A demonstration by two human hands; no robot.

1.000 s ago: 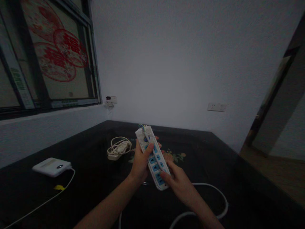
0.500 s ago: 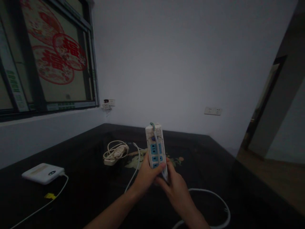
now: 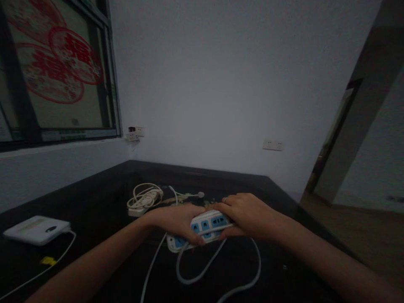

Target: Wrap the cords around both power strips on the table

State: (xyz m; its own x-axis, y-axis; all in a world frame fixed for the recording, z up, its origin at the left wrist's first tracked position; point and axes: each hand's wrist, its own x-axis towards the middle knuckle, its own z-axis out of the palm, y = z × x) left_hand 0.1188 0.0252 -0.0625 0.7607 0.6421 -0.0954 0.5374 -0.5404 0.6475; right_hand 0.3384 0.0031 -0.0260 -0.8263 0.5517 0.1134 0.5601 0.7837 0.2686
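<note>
A white power strip (image 3: 205,224) with blue sockets lies crosswise between my hands, just above or on the dark table. My left hand (image 3: 179,219) grips its left half, thumb over the front edge. Around its right end my right hand (image 3: 246,214) is closed, with the fingers over the far side and the thumb at the near side. A white cable (image 3: 202,275) runs along the strip's face under my thumbs and hangs in a loop toward me. Whether the strip touches the table is hidden.
On the dark table (image 3: 104,235), a coiled cream cable with a power strip (image 3: 143,202) lies behind my left arm. A white box-like device (image 3: 36,230) with a cable and a yellow scrap (image 3: 49,261) are at left. A white plug (image 3: 200,194) lies beyond my hands.
The power strip has turned from upright to crosswise and come down lower. My right hand has shifted to its right end, and the cable now loops below it. The view has turned slightly right.
</note>
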